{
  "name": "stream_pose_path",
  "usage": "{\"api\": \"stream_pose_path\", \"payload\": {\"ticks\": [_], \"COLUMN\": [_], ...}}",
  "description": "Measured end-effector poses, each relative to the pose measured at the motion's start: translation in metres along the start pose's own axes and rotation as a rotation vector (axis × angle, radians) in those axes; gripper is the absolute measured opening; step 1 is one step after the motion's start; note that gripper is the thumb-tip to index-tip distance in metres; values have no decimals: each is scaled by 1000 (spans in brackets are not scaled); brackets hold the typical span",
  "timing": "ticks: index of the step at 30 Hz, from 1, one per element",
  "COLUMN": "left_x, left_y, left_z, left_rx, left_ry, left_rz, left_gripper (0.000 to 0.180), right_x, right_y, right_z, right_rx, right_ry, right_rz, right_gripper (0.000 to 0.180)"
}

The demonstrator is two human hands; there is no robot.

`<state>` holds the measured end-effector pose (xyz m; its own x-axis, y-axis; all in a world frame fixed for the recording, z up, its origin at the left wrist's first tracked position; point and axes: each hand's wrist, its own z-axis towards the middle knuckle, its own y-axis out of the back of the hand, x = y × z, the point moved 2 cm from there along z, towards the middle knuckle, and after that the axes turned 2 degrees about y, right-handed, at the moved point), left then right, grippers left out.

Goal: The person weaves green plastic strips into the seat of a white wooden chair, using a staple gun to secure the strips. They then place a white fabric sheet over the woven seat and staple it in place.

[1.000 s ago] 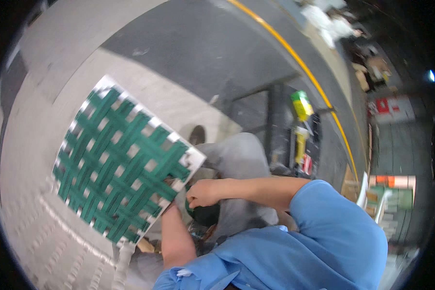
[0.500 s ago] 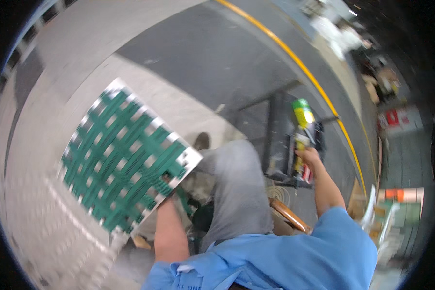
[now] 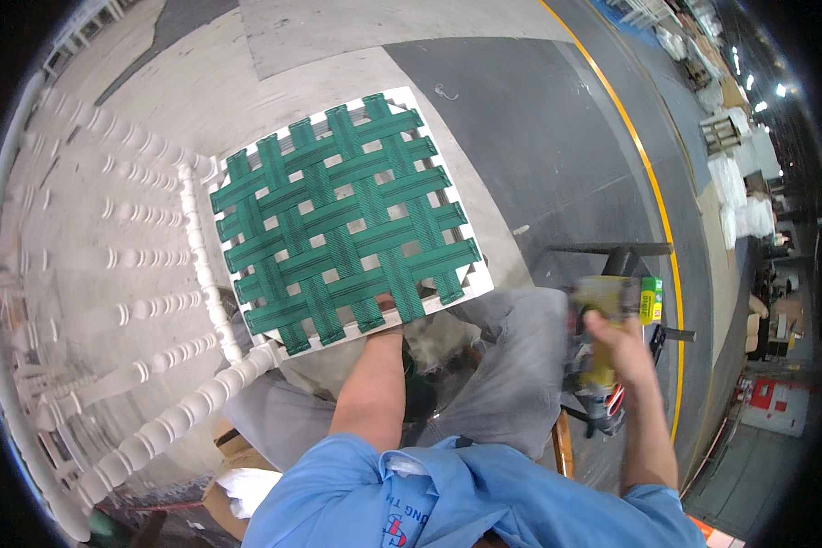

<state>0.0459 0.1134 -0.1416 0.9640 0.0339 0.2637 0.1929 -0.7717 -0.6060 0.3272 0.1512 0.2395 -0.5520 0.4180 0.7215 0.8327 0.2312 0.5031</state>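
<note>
The yellow tool (image 3: 599, 369) has shifted with the right grip (image 3: 619, 340), whose blurred fingers wrap it, just left of a green-and-yellow pack (image 3: 651, 301). Above the left grip (image 3: 386, 301) lies the green webbed seat (image 3: 342, 215), hiding it; how far it's closed I cannot tell.

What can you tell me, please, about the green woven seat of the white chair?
The green woven seat looks like fabric webbing: wide, dark-lined straps cross over and under, leaving small four-sided gaps. Strap ends lie on a white frame, joined at left to the spindled backrest. The woven face is turned toward the camera, before the person's lap. The left hand is mostly hidden beneath; contact can't be told.
</note>
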Motion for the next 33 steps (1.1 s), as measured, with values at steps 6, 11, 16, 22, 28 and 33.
{"api": "stream_pose_path", "payload": {"ticks": [6,11,16,22,28,33], "left_x": [6,5,4,4,7,7], "left_y": [8,14,17,18,21,20], "left_z": [-5,-7,-7,-7,-8,-8], "left_rx": [21,33,38,44,49,71], "left_ry": [42,60,62,73,87,95], "left_rz": [-55,-91,-112,-123,-122,-116], "left_gripper": [47,47,47,47,47,47], "right_x": [-10,-14,-10,-2,-5,-17], "right_y": [-159,-194,-204,-210,-216,-222], "right_z": [3,8,6,0,-2,-6], "right_rx": [503,501,495,464,495,495], "right_ry": [-3,-60,-27,-8,-31,6], "right_rz": [60,4,-79,-206,-187,-140], "right_gripper": [33,34,32,32,31,31]}}
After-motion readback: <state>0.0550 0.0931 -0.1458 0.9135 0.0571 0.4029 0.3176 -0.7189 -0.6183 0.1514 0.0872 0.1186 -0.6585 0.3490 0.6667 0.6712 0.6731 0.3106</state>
